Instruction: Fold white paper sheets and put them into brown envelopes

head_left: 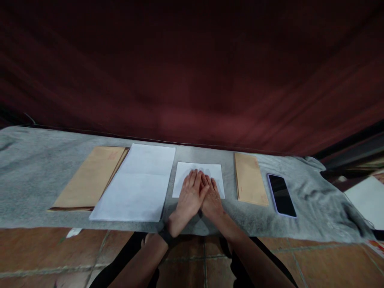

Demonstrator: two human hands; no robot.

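Observation:
A small white sheet of paper (pixel 183 171), perhaps folded, lies on the grey cloth in front of me. My left hand (pixel 191 193) rests flat on it, fingers stretched out and pointing away from me. Beside it and touching it, my right hand (pixel 211 199) also lies flat on the paper, its fingers extended. The left thumb crosses over the right hand. Both palms hide the middle and near part of the sheet. A dark band circles my left wrist.
Left of my hands lie a stack of large white paper (pixel 138 184) and brown envelopes (pixel 90 176). To the right are smaller brown envelopes (pixel 250 178) and a phone (pixel 282 195) in a purple case. A dark red curtain (pixel 186 88) hangs behind the grey cloth (pixel 30 176).

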